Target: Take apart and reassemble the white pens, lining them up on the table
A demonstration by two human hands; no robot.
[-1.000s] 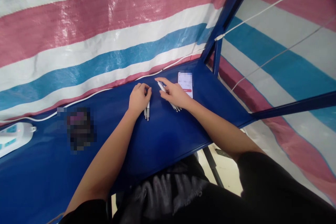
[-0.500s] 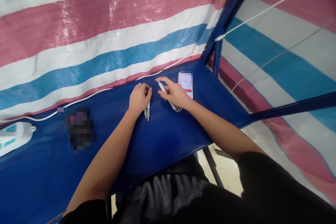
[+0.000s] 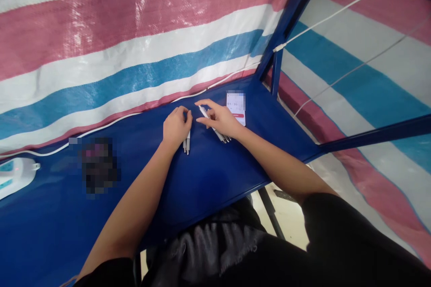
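My left hand (image 3: pixel 175 128) is curled closed over a few white pens (image 3: pixel 187 142), whose metal tips stick out below it towards me. The pens' upper parts are hidden by the fingers. A little to the right, my right hand (image 3: pixel 220 120) hovers over a second group of several white pens (image 3: pixel 218 133) lying slanted side by side on the blue table (image 3: pixel 215 170). Its thumb and index finger are spread apart, with a pen's white end showing between them. The other fingers bend behind, near the pens; whether they touch is unclear.
A phone (image 3: pixel 236 107) with a lit screen lies just beyond my right hand. To the left are a blurred-out dark object (image 3: pixel 100 166) and a white power strip (image 3: pixel 18 175). A white cable (image 3: pixel 111 123) runs along the back edge beside the striped sheet (image 3: pixel 134 71). A blue frame post (image 3: pixel 276 71) stands at the right corner.
The whole view has shifted slightly. My right thumb and index finger have moved a touch to the left, towards my left hand. The left hand stays over its pens.
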